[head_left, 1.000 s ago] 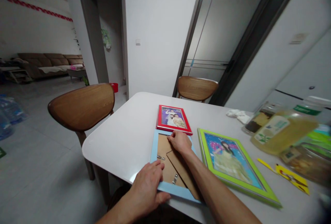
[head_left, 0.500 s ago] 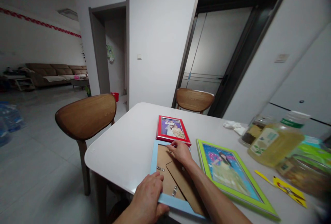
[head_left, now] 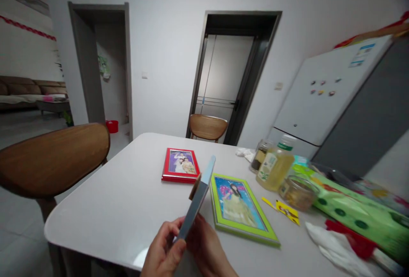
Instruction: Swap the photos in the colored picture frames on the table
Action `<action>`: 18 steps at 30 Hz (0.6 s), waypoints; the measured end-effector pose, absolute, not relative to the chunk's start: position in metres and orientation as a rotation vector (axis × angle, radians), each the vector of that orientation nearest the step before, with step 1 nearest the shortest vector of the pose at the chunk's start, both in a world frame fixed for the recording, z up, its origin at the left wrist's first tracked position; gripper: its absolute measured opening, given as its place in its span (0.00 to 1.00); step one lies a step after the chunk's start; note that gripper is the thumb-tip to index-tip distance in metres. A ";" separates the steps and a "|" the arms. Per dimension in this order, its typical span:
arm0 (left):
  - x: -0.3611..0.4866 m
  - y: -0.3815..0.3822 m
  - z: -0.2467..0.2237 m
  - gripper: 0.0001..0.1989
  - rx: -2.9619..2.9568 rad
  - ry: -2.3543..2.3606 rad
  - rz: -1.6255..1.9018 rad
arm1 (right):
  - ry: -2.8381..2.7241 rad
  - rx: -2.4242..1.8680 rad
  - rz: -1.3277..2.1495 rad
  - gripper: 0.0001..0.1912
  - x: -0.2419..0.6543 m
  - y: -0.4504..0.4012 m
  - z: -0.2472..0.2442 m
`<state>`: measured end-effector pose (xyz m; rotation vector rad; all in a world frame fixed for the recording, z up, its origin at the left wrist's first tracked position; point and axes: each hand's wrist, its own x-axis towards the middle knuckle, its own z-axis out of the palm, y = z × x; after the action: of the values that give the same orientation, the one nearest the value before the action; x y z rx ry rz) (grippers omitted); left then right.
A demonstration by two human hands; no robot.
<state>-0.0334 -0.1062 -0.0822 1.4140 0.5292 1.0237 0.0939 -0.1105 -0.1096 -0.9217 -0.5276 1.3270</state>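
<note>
A light-blue picture frame (head_left: 197, 204) is raised off the table and seen edge-on, with a bit of its brown backing stand (head_left: 194, 186) sticking out on the left. Its lower end is gripped by my left hand (head_left: 166, 243), thumb and fingers closed around the edge. My right hand (head_left: 206, 243) holds it from the right side, its fingers partly hidden by the frame. Just beyond lies a red picture frame (head_left: 165, 170) with a photo of several people. To the right, a lime-green picture frame (head_left: 243, 236) lies face up with a photo of a person in a pale dress.
On the table's right stand a bottle of yellow liquid (head_left: 276, 166), a glass jar (head_left: 258, 157) and a round clear container (head_left: 298, 194). A yellow packet (head_left: 287, 213), a green tissue pack (head_left: 354, 213) and crumpled tissue (head_left: 332, 243) lie nearby. Wooden chairs (head_left: 54, 155) surround the white table (head_left: 105, 221).
The light-blue frame has gone from lying back-up on the table to being lifted and tilted on edge. Both hands now hold its lower end. The view has turned to the right.
</note>
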 end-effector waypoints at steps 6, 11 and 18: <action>0.001 -0.104 -0.049 0.27 1.256 0.459 1.091 | -0.344 -0.875 1.038 0.18 0.116 -0.114 -0.085; 0.024 -0.090 -0.021 0.32 1.238 0.377 1.036 | -0.492 -1.343 0.791 0.29 0.197 -0.122 -0.072; 0.080 -0.074 -0.076 0.27 1.499 0.578 0.962 | -0.968 -2.187 0.156 0.27 0.299 -0.123 -0.074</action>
<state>0.0799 -0.0736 -0.0756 1.4994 0.5781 0.9618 0.2989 -0.1231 -0.0744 -2.1873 -0.9682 0.1561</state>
